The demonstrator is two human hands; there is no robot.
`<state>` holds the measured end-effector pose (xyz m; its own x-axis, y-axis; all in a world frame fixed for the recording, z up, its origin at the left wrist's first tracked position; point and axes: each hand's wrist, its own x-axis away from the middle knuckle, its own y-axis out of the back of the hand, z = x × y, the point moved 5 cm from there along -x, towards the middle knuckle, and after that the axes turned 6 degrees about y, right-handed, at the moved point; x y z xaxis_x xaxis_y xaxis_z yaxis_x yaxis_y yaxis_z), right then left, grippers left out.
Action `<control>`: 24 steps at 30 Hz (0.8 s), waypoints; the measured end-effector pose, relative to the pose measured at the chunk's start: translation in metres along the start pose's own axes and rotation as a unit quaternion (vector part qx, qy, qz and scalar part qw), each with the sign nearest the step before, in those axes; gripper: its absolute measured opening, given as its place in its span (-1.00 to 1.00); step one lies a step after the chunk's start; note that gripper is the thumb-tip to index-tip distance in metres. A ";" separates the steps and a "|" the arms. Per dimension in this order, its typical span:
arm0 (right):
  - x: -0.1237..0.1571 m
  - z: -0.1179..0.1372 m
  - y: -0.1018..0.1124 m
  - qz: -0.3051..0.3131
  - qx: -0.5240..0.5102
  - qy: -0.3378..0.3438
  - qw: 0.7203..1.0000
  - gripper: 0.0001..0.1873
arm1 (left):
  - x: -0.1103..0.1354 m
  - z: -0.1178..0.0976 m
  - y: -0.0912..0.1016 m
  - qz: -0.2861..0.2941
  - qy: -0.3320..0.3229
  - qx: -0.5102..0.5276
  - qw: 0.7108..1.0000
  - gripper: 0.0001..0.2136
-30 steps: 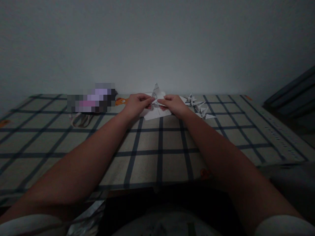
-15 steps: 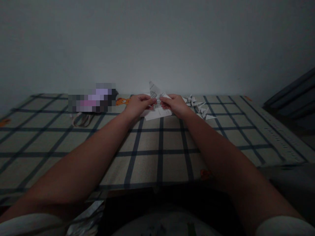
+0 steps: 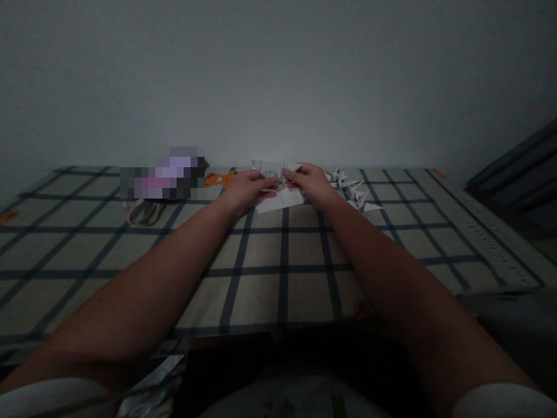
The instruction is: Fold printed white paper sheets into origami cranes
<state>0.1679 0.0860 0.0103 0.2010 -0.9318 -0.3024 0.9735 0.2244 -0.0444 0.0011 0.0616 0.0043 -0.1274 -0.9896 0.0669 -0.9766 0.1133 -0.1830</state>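
Observation:
Between my hands is a printed sheet of paper, held up with its upper edge roughly level. My left hand pinches it from the left, thumb pointing inward. From the right, my right hand grips the same paper between thumb and fingers. Beneath it, more white printed paper lies on the checked tablecloth. Just right of my right hand sit several folded paper cranes in a small pile. The fingers behind the paper are partly hidden.
A checked cloth covers the table, which meets a plain wall. On the left lies a blurred purple object with a looped strap. A crinkled silvery item shows below the table's front edge. Dark slats stand at the right.
The paper's raised pointed flap has come down and the sheet now shows a flatter, wider top edge. My left hand has shifted very slightly; my right hand stays nearly in place.

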 end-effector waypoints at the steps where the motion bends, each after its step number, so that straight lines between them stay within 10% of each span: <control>1: 0.000 0.000 0.001 0.000 0.000 0.002 1.000 -0.70 | -0.001 0.000 0.001 0.000 -0.008 0.007 1.000 -0.83; 24: 0.000 -0.001 -0.003 0.049 -0.177 -0.017 0.983 -0.80 | -0.003 -0.011 0.005 0.003 -0.058 0.049 0.997 -0.86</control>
<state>0.1651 0.0862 0.0093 0.3015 -0.9082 -0.2904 0.8512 0.3936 -0.3472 -0.0052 0.0658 0.0135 -0.1069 -0.9931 -0.0480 -0.9536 0.1161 -0.2777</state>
